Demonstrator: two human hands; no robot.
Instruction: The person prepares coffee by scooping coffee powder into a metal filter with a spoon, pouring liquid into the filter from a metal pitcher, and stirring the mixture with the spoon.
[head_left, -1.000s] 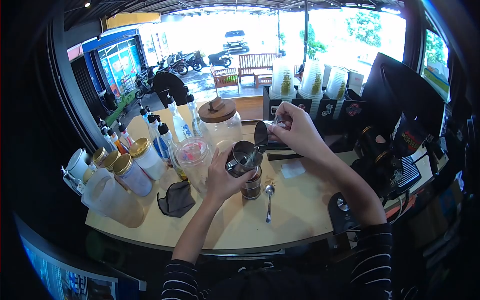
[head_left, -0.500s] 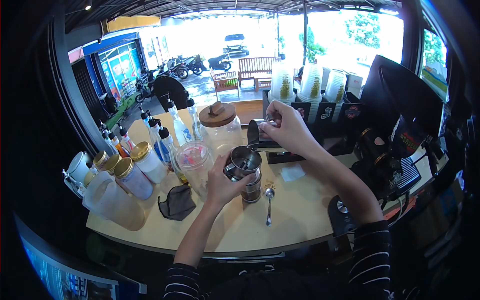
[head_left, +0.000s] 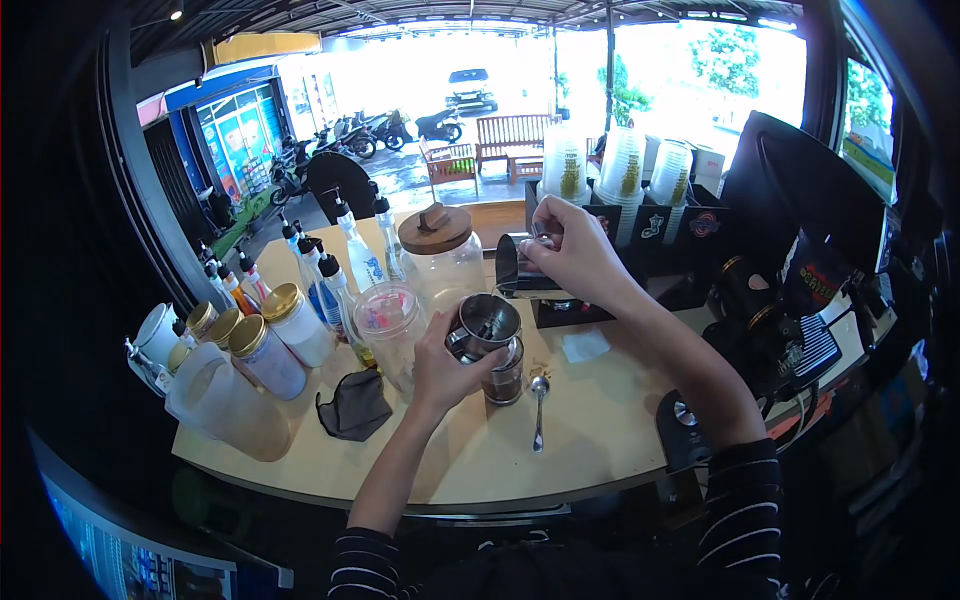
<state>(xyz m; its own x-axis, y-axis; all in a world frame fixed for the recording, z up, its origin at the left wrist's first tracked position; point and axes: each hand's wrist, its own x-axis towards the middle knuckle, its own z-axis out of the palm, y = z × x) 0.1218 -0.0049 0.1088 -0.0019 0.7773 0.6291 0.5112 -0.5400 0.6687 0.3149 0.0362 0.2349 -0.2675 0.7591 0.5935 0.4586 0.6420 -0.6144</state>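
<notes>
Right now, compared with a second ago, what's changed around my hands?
Your right hand has shifted slightly left, carrying the metal pitcher with it, and the broad stream that ran from the pitcher into the metal cup no longer shows. Nothing was picked up or let go. Your left hand still grips the cup, and the spoon stays on the counter.
</notes>
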